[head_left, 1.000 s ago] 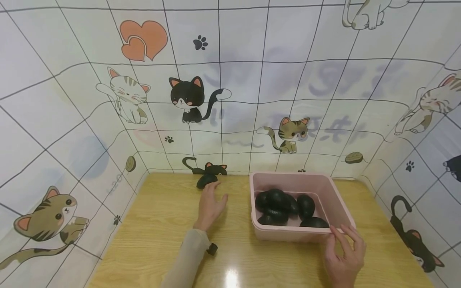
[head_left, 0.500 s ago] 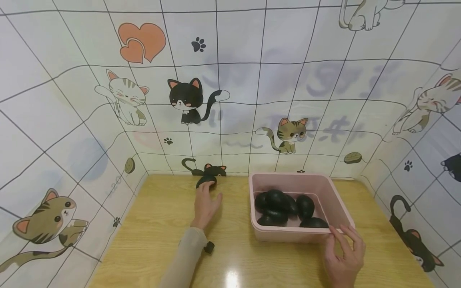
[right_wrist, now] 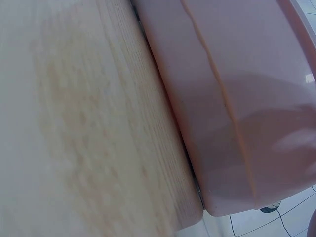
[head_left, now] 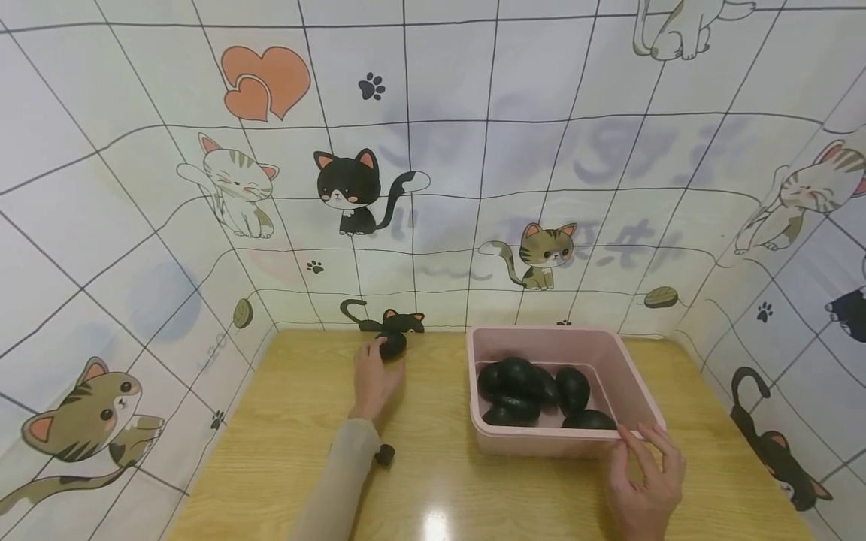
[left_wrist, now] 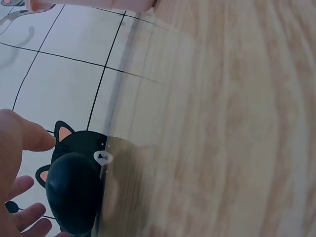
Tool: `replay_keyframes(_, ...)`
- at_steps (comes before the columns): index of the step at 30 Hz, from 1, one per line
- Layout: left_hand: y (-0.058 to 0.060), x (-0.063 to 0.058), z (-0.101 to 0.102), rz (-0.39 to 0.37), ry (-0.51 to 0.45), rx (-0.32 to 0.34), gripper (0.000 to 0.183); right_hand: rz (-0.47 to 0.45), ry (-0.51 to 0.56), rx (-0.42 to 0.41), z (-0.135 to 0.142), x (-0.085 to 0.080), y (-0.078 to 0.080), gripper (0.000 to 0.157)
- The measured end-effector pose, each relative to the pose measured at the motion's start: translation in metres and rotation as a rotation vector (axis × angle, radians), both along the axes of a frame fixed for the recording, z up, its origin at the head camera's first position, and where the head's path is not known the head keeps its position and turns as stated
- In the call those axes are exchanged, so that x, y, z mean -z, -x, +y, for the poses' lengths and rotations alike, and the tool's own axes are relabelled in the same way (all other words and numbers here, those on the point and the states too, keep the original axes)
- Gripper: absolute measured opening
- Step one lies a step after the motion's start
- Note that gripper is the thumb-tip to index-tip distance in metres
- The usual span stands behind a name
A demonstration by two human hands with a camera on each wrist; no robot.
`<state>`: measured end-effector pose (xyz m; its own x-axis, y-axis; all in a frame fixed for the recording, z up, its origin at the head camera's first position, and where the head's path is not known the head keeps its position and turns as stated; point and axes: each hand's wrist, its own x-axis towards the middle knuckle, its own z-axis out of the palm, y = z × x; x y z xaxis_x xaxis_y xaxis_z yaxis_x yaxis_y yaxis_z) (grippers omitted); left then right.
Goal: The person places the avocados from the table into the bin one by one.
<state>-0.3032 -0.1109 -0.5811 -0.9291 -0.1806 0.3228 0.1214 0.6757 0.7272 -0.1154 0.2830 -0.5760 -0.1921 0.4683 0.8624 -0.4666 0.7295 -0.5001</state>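
Observation:
At the back of the table, a dark, smooth avocado [head_left: 392, 346] lies near the wall. My left hand [head_left: 373, 383] is right at it, fingers along its left side and thumb toward its right. In the left wrist view the thumb and fingers are spread, with the avocado [left_wrist: 74, 193] just beyond their tips. A pink plastic bin [head_left: 541, 439] on the right contains several more dark avocados [head_left: 517, 376]. My right hand [head_left: 646, 481] holds the bin's near right corner, fingertips over the rim. The right wrist view shows the bin's outer wall [right_wrist: 207, 123].
Wood-patterned table [head_left: 284, 451] with a cat-print wall covering [head_left: 446, 225] rising behind it and along both sides. A small black object [head_left: 385, 454] sits by the left sleeve [head_left: 345, 466].
My left hand has shifted left, from the avocado's right side to its left. The avocado appears slightly turned. My right hand stays at the bin's corner.

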Motion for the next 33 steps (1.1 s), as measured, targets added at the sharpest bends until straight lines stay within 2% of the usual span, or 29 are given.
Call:
replay_keyframes(5,0.004,-0.001,-0.003,-0.015,0.0,0.003,0.061,0.009,0.006,0.009,0.0,-0.001,0.0,0.017)
replay_keyframes(13,0.012,0.005,-0.011,-0.055,0.013,-0.012,0.058,-0.001,-0.005,0.011,-0.001,-0.002,-0.001,0.017)
replay_keyframes(18,0.016,0.007,-0.015,-0.05,0.012,-0.013,0.057,0.013,-0.007,0.004,-0.001,-0.003,0.0,0.017)
replay_keyframes(28,0.025,0.009,-0.022,-0.099,0.062,0.007,0.065,0.016,-0.011,0.003,-0.001,-0.004,0.0,0.017)
replay_keyframes(33,0.029,0.008,-0.022,-0.14,0.048,0.009,0.07,-0.002,-0.017,0.005,-0.002,-0.005,-0.001,0.017)
